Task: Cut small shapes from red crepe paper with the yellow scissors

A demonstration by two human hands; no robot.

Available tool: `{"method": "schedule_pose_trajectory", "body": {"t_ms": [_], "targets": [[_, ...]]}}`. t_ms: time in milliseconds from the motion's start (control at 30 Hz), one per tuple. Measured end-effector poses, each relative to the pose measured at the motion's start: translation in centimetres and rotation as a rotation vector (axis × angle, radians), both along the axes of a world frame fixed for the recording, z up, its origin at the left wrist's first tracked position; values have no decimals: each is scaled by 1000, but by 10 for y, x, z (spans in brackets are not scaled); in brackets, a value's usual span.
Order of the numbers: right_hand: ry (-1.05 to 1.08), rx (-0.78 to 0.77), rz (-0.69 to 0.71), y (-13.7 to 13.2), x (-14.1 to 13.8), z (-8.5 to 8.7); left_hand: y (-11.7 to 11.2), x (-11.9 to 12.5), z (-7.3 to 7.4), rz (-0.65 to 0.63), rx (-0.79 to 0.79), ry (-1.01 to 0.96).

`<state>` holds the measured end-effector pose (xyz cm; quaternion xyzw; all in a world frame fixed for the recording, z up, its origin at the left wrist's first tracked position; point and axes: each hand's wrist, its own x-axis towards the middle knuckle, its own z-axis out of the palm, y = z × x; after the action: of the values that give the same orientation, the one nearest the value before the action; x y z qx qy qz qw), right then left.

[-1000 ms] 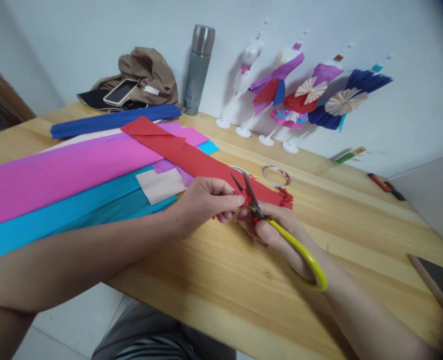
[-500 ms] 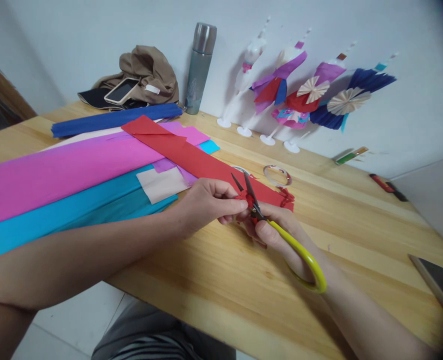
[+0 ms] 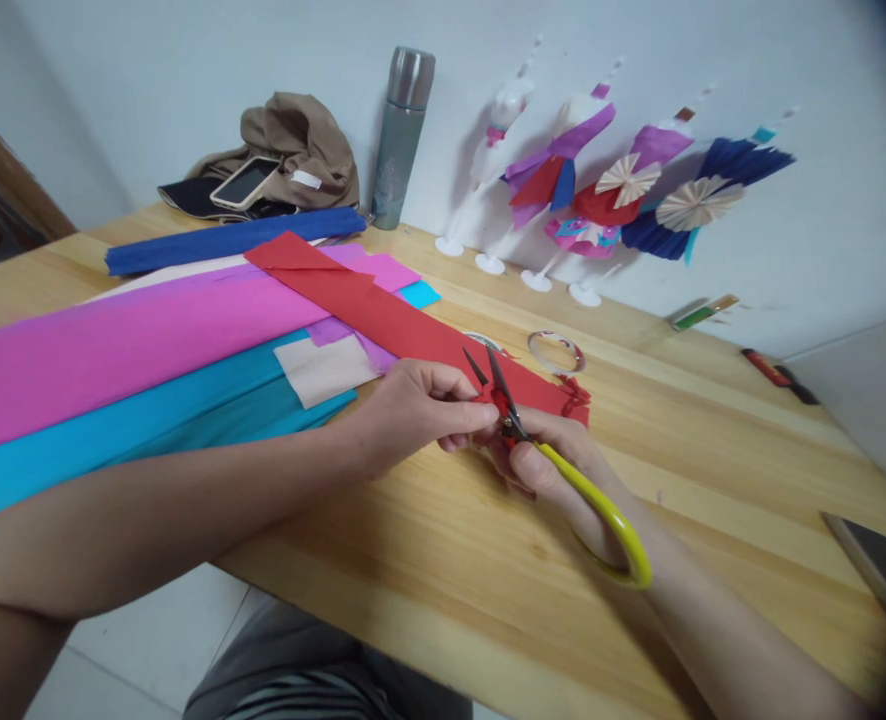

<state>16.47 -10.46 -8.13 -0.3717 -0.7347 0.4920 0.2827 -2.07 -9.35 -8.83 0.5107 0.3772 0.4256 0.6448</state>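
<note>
My left hand [image 3: 435, 405] pinches a small piece of red crepe paper [image 3: 497, 403] between thumb and fingers. Yellow-handled scissors [image 3: 600, 500] rest in my right hand [image 3: 555, 470], their dark blades parted and pointing up and away, just over the red piece. Both hands meet above the table, fingertips close together; some of the right fingers are hidden under the scissors. Behind them a long folded strip of red paper [image 3: 413, 335] lies slantwise on the table, with red scraps [image 3: 572, 388] at its near right end.
Pink paper [image 3: 150, 345], turquoise paper [image 3: 173, 410] and a blue roll [image 3: 233, 243] cover the left side. Two tape rings, one of them clear [image 3: 555, 352], lie beyond my hands. A flask [image 3: 402, 140], a cap with a phone [image 3: 246, 183], and several dressed white figures [image 3: 552, 185] stand along the wall.
Hardly anything differs. Both hands, the scissors and the red piece keep nearly the same position, and the whole view shifts very slightly.
</note>
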Motion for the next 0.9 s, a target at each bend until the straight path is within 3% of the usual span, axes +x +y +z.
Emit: {"method": "schedule_pose_trajectory", "body": {"t_ms": [433,900], "targets": [[10,-36,-18,-3,-2,2,0,1,-2,-13,-4,1],[2,19,70,4,4,-4,0,1,1,-15,-11,4]]}}
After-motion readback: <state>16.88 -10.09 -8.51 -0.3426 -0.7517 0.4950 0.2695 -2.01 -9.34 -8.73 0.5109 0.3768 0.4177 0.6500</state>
